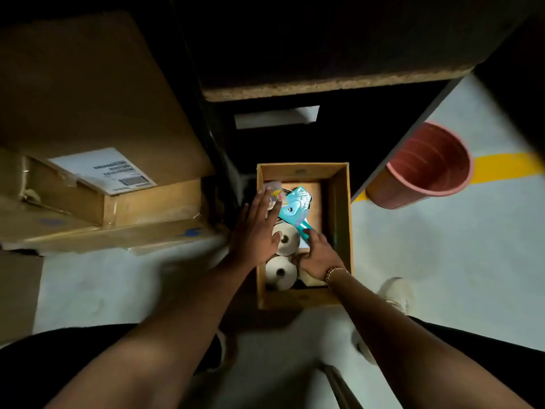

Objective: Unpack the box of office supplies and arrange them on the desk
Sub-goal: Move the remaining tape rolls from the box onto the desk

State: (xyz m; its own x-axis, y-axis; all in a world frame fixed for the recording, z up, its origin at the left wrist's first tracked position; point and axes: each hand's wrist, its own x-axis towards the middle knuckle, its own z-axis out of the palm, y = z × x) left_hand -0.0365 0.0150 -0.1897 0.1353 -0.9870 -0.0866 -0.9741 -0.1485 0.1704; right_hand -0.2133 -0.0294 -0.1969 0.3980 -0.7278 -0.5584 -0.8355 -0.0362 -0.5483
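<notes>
Both forearms reach down from the camera into the open box (342, 202) on the floor. The left hand (255, 231) hovers flat, fingers spread, empty, over a paper roll (287, 239); the right hand (320, 256) curls low beside it, its hold hidden. The teal packet (295, 206) just beyond the fingers looks loosely perched and could slide if nudged.

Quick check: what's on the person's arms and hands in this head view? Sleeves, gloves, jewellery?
Both forearms are bare in view, with no sleeves and no gloves. The left hand shows nothing worn. The right hand has a gold-coloured chain bracelet at the wrist. No rings or watch can be made out, though the picture is dim and slightly blurred.
</notes>
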